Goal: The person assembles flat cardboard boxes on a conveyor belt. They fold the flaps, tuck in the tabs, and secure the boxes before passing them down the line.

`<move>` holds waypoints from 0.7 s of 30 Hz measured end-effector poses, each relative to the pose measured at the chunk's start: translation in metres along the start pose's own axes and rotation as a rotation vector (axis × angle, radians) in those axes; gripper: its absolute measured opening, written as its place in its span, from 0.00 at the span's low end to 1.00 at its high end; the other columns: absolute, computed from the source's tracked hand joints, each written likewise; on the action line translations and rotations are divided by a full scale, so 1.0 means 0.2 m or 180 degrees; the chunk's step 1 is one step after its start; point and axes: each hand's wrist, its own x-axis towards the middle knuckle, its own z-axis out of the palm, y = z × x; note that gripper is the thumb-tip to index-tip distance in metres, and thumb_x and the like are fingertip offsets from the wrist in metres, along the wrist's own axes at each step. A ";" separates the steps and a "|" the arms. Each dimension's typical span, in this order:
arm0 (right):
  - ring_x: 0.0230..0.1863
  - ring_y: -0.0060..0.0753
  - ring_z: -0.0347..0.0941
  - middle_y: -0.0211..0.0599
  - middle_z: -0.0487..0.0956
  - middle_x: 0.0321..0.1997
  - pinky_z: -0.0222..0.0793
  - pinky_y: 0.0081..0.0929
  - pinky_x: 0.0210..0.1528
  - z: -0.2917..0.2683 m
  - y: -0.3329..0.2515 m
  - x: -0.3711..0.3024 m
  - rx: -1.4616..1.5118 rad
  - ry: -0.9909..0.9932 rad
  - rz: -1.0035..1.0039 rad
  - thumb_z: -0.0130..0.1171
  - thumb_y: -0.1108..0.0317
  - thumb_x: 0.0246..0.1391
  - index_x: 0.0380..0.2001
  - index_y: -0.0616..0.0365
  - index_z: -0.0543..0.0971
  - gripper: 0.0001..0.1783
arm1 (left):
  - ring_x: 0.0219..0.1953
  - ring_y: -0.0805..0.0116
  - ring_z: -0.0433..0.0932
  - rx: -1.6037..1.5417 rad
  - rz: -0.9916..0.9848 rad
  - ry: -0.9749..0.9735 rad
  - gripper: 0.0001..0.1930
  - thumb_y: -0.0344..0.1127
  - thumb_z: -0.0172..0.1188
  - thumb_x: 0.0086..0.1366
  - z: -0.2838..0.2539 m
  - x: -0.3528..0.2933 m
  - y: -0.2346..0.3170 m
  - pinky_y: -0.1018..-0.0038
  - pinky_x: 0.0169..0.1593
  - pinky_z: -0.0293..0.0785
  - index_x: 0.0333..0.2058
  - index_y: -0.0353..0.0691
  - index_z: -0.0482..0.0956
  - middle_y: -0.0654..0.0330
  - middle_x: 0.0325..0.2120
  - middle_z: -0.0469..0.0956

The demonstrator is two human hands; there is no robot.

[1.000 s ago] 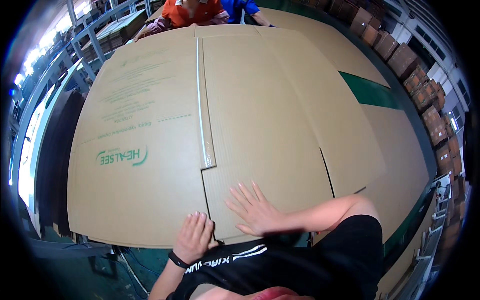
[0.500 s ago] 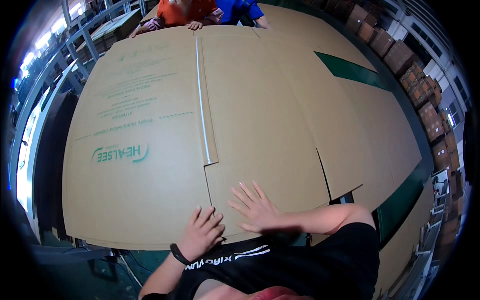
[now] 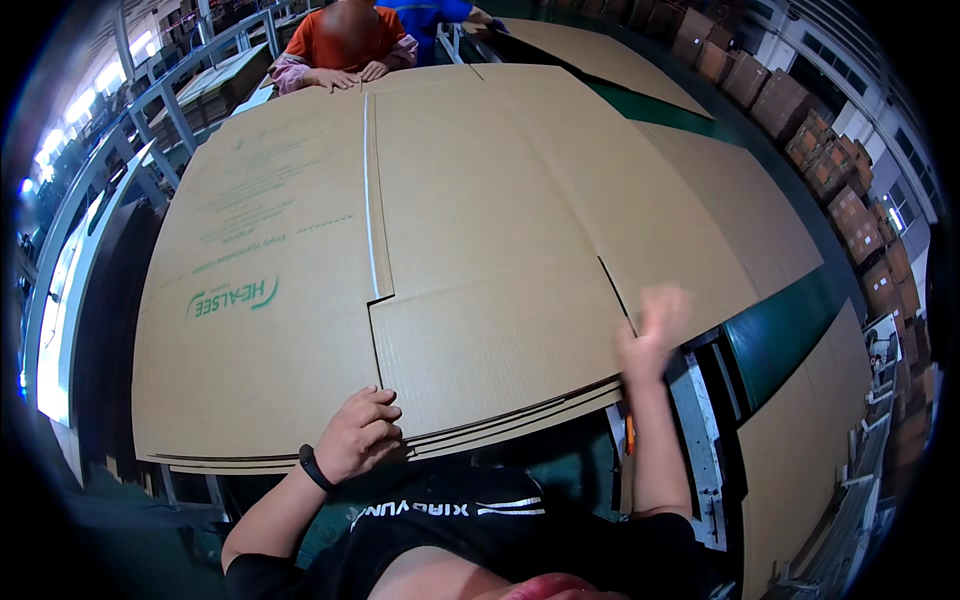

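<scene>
A large brown flattened cardboard carton (image 3: 490, 330) with green print and a white glue strip lies in front of me, on top of other sheets whose edges show at the near side. My left hand (image 3: 358, 430), with a black wristband, is at that near edge beside a slot; its fingers are curled together over the border, thumb side hidden. Further right, my right hand (image 3: 655, 320) is over the carton by another slot, smeared by motion, so its fingers cannot be read.
Across the carton, a person in orange (image 3: 350, 50) rests both hands at its far edge; a person in blue (image 3: 425, 25) is beside them. Another cardboard sheet (image 3: 610, 65) lies on a green surface (image 3: 780, 330) at right. Stacked boxes (image 3: 790, 105) line the right; metal frames (image 3: 165, 80) stand left.
My right hand has moved right and away from me, from lying spread on the carton. My left hand has shifted left, fingers now curled. Layered edges show; the far right sheet has separated.
</scene>
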 end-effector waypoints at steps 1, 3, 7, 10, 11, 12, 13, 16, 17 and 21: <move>0.69 0.61 0.46 0.55 0.57 0.67 0.43 0.55 0.68 -0.01 0.23 0.00 -0.0360 0.0268 0.0640 0.64 0.66 0.41 0.60 0.58 0.64 0.39 | 0.53 0.54 0.72 -0.0015 -0.0009 0.0016 0.12 0.29 0.69 0.46 0.00 0.00 0.00 0.53 0.58 0.65 0.32 0.43 0.78 0.59 0.40 0.75; 0.70 0.55 0.47 0.56 0.54 0.68 0.45 0.50 0.68 0.04 0.63 0.01 -0.0640 0.0976 0.2032 0.67 0.67 0.43 0.63 0.63 0.57 0.45 | 0.53 0.54 0.72 -0.0017 -0.0001 0.0036 0.12 0.27 0.68 0.46 -0.03 0.02 -0.01 0.53 0.58 0.65 0.31 0.42 0.77 0.58 0.39 0.75; 0.61 0.47 0.63 0.52 0.64 0.62 0.63 0.40 0.60 0.13 1.07 0.10 0.3128 0.1152 0.3261 0.62 0.70 0.50 0.59 0.69 0.61 0.35 | 0.52 0.54 0.73 -0.0064 -0.0012 0.0122 0.12 0.26 0.67 0.46 -0.02 0.00 0.00 0.54 0.58 0.66 0.31 0.41 0.77 0.58 0.39 0.75; 0.51 0.42 0.72 0.49 0.71 0.55 0.71 0.37 0.53 0.13 1.08 0.22 0.3679 0.1285 0.3396 0.58 0.79 0.51 0.54 0.69 0.66 0.26 | 0.52 0.54 0.73 -0.0089 0.0000 0.0147 0.12 0.26 0.68 0.46 -0.01 0.00 0.01 0.54 0.58 0.67 0.30 0.40 0.77 0.57 0.39 0.76; 0.51 0.42 0.72 0.48 0.71 0.55 0.71 0.36 0.53 0.12 1.10 0.25 0.3619 0.1361 0.3336 0.58 0.80 0.51 0.54 0.69 0.66 0.26 | 0.52 0.54 0.73 -0.0065 0.0035 0.0137 0.12 0.26 0.67 0.46 -0.02 0.01 0.01 0.54 0.58 0.67 0.31 0.40 0.77 0.57 0.39 0.75; 0.50 0.41 0.73 0.48 0.71 0.55 0.72 0.36 0.52 0.11 1.08 0.27 0.3569 0.1411 0.3291 0.57 0.80 0.51 0.54 0.69 0.66 0.25 | 0.52 0.54 0.73 -0.0032 0.0043 0.0122 0.12 0.26 0.67 0.46 -0.03 0.01 0.01 0.54 0.58 0.67 0.31 0.40 0.77 0.56 0.39 0.75; 0.50 0.41 0.73 0.48 0.71 0.55 0.72 0.36 0.52 0.08 1.04 0.30 0.3510 0.1442 0.3200 0.57 0.81 0.51 0.54 0.69 0.65 0.25 | 0.52 0.54 0.73 -0.0010 0.0059 0.0120 0.12 0.26 0.67 0.47 -0.03 0.00 0.01 0.54 0.58 0.67 0.31 0.40 0.76 0.56 0.39 0.75; 0.50 0.40 0.72 0.47 0.71 0.55 0.70 0.33 0.53 -0.06 0.89 0.41 0.3277 0.1517 0.2820 0.56 0.82 0.52 0.54 0.70 0.64 0.25 | 0.52 0.53 0.72 0.0028 0.0139 0.0098 0.12 0.27 0.67 0.47 -0.02 -0.01 0.01 0.53 0.58 0.67 0.32 0.39 0.76 0.55 0.40 0.75; 0.50 0.39 0.72 0.47 0.71 0.54 0.70 0.33 0.53 -0.11 0.86 0.45 0.3173 0.1520 0.2634 0.55 0.82 0.52 0.54 0.70 0.64 0.25 | 0.52 0.52 0.72 0.0034 0.0145 0.0092 0.12 0.27 0.67 0.48 -0.02 -0.01 0.00 0.53 0.58 0.66 0.33 0.39 0.76 0.55 0.40 0.75; 0.50 0.34 0.71 0.44 0.71 0.52 0.67 0.30 0.54 -0.35 0.52 0.63 0.2952 0.1588 0.1651 0.54 0.82 0.51 0.53 0.70 0.64 0.24 | 0.52 0.52 0.72 0.0044 0.0205 0.0082 0.13 0.27 0.67 0.48 -0.02 -0.01 -0.01 0.53 0.59 0.66 0.33 0.39 0.76 0.55 0.41 0.74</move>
